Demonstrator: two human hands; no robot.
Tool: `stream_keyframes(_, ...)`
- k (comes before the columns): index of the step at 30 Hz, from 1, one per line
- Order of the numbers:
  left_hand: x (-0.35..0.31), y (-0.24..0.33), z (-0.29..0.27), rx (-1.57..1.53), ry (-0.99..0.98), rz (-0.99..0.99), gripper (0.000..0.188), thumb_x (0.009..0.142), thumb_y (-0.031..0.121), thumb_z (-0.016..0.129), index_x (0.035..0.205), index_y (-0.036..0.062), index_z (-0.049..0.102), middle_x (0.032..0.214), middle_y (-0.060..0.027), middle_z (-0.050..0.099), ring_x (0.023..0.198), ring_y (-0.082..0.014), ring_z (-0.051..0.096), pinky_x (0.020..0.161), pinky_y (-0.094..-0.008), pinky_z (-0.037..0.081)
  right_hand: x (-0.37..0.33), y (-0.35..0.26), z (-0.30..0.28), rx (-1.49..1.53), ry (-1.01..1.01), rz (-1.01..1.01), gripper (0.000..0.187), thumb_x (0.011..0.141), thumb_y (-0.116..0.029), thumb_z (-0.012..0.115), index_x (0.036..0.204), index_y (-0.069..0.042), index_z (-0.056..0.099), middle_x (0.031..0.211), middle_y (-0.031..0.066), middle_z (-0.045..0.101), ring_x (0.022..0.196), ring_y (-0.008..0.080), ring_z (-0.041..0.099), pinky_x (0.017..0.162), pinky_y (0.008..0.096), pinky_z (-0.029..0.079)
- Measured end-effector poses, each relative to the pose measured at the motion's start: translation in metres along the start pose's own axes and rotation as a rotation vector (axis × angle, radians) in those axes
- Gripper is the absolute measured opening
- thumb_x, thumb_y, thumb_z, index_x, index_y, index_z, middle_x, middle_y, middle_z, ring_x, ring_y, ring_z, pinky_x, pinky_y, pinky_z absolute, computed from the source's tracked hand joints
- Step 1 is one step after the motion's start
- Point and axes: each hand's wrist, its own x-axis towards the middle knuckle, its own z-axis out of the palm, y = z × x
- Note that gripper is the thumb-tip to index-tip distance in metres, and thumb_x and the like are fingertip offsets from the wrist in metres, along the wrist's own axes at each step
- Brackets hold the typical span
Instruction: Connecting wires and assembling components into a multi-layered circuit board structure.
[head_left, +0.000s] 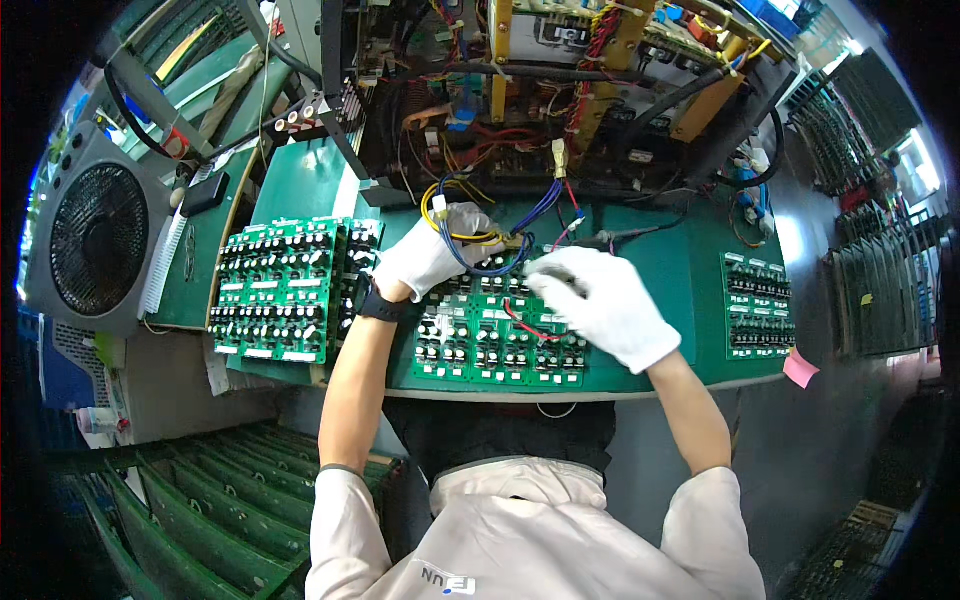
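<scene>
One circuit board (500, 350); flat on green bench (660, 265), near its front edge | left hand (425, 255); gloved, against looped wires (546, 204), fingertips partly hidden, pinch cannot be told | right hand (610, 310); gloved, fingers bent over board's upper right, grip unclear | care, judged: keep loops slack; bear lightly on board
</scene>
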Motion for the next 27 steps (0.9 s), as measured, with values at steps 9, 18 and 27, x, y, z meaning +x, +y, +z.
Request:
stream_keyframes(9, 0.000, 0.000, -0.009, 0.087, -0.189, -0.054, 0.034, 0.086, 0.022, 0.065, 0.119, 0.0242, 0.071, 0.111, -0.0016, 0.066, 0.106, -0.0269, 0.062, 0.082, -0.0440, 0.050, -0.007, 0.051, -0.007, -0.506, 0.293, -0.230, 0.007, 0.088, -0.010, 0.066, 0.093, -0.005, 0.069, 0.088, 0.0094, 0.069, 0.079, 0.0283, 0.068, 0.068, 0.0368, 0.055)
stream_keyframes(18, 0.000, 0.002, -0.014, -0.453, -0.097, -0.416, 0.016, 0.090, 0.018, 0.068, 0.103, 0.0102, 0.073, 0.096, -0.0072, 0.068, 0.092, -0.0298, 0.062, 0.077, -0.0407, 0.049, 0.014, 0.090, -0.003, -0.598, 0.360, -0.331, 0.022, 0.085, -0.015, 0.072, 0.104, -0.006, 0.066, 0.102, 0.0137, 0.068, 0.103, 0.0348, 0.064, 0.093, 0.0441, 0.050)
stream_keyframes(27, -0.009, -0.004, -0.005, -0.049, 0.004, -0.032, 0.016, 0.089, 0.015, 0.067, 0.104, 0.0134, 0.074, 0.099, -0.0060, 0.068, 0.091, -0.0286, 0.062, 0.078, -0.0394, 0.052, 0.025, 0.107, -0.039, -0.660, 0.078, -0.381, 0.021, 0.087, -0.017, 0.070, 0.105, -0.006, 0.069, 0.108, 0.0150, 0.068, 0.107, 0.0358, 0.062, 0.097, 0.0458, 0.048)
